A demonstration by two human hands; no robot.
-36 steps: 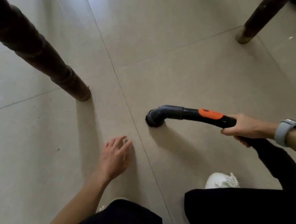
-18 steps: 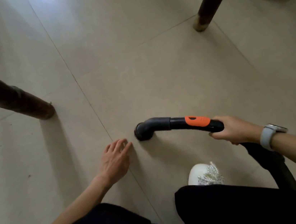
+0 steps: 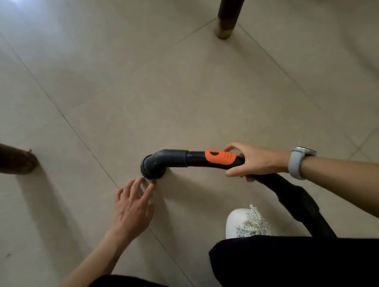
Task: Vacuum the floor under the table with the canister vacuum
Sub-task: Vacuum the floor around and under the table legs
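While the right hand (image 3: 255,158) keeps its grip clenched round the vacuum handle (image 3: 220,157), brush head (image 3: 152,167) on the floor (image 3: 176,85) between two table legs at eleven and nine o'clock, the released left hand (image 3: 133,206) suggests sweeping comes next.

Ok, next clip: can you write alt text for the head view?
A right hand grips a black vacuum hose handle with an orange slider, its round brush nozzle on the beige tiled floor. The left hand reaches fingertips toward the brush, between two dark wooden table legs.
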